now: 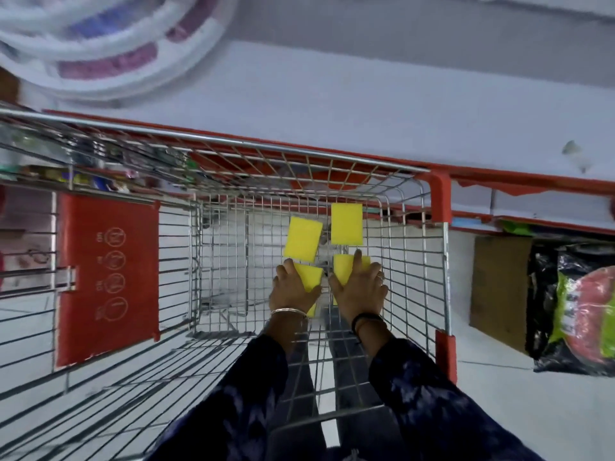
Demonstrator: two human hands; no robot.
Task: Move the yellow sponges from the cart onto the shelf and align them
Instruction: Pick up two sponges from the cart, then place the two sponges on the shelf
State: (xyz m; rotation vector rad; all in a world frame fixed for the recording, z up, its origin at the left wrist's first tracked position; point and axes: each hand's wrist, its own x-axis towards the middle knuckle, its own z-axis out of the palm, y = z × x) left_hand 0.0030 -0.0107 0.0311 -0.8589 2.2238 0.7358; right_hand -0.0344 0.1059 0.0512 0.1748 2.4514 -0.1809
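**Inspector A:** Position of the task items?

**Inspector B:** Four yellow sponges, all inside the wire shopping cart (412, 247), on its mesh floor towards the far right corner. The far-left sponge (303, 239) lies flat and slightly rotated. The far-right sponge (346, 223) lies flat and square to the cart wall, just beside the first, with a narrow gap between them. Both are untouched.

**Inspector A:** And the near pair?

**Inspector B:** The left hand (294, 289) is clenched around the near-left sponge (311, 277), fingers over its left edge and thumb at its right edge. The right hand (359, 287) grasps the near-right sponge (344, 267), fingers spread across its top. Whether either sponge has left the mesh floor, I cannot tell.

**Inspector A:** The shelf?

**Inspector B:** The white shelf (332, 104) with a red front edge runs just beyond the cart's far rim. The visible stretch of it carries no yellow sponge.

**Inspector A:** Other observations?

**Inspector B:** A red child-seat flap (106, 277) with printed pictograms hangs at the cart's left. A metal bangle (288, 312) sits on the left wrist, a dark band (366, 319) on the right. Both sleeves are dark blue and patterned. A black packaged product (575, 304) stands to the right, below the shelf, beside a cardboard box (499, 287). The upper left is blurred.
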